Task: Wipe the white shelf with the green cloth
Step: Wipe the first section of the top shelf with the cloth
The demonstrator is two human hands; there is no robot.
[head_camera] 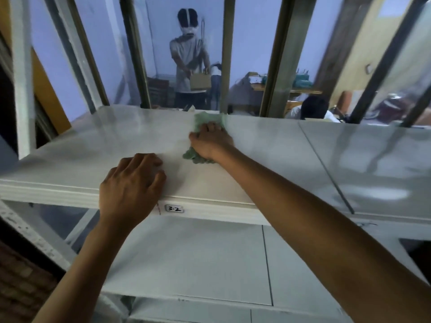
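The white shelf (98, 145) spans the view at chest height, its top board glossy. A crumpled green cloth (200, 120) lies on it near the back edge, partly covered by my right hand (211, 139), which presses down on it with fingers curled over the fabric. A lump of the cloth also sticks out under my wrist. My left hand (130, 183) rests palm down on the shelf's front edge, fingers bent, holding nothing.
A small label reading "3-2" (174, 208) is stuck to the shelf's front lip. A lower white shelf board (198, 259) lies beneath. Upright metal posts (227, 54) rise behind the shelf. A person holding a cardboard box (200, 81) stands beyond them.
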